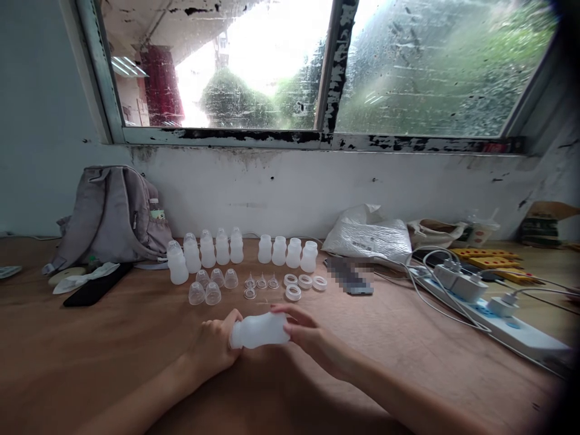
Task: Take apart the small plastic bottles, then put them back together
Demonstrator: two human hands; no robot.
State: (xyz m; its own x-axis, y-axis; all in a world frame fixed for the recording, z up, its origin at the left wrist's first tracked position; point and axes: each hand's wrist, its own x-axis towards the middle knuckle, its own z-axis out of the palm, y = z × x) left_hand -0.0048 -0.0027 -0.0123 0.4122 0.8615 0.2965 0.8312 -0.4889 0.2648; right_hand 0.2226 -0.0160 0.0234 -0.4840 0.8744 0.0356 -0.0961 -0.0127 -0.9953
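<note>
A translucent white plastic bottle (259,330) lies sideways between my two hands, low over the brown table (136,356). My left hand (216,345) is closed round its base end. My right hand (304,329) grips its neck end with curled fingers. Beyond my hands stand a row of capped bottles (206,251) and a row of open bottles (286,251). In front of those lie several clear dome caps (211,285), small nipples (261,282) and white screw rings (302,284).
A grey backpack (113,214) leans at the back left, with a black flat object (95,290) before it. A white plastic bag (369,238), a phone (351,278), a power strip (493,320) with chargers and cables fill the right. Behind runs a wall under a window.
</note>
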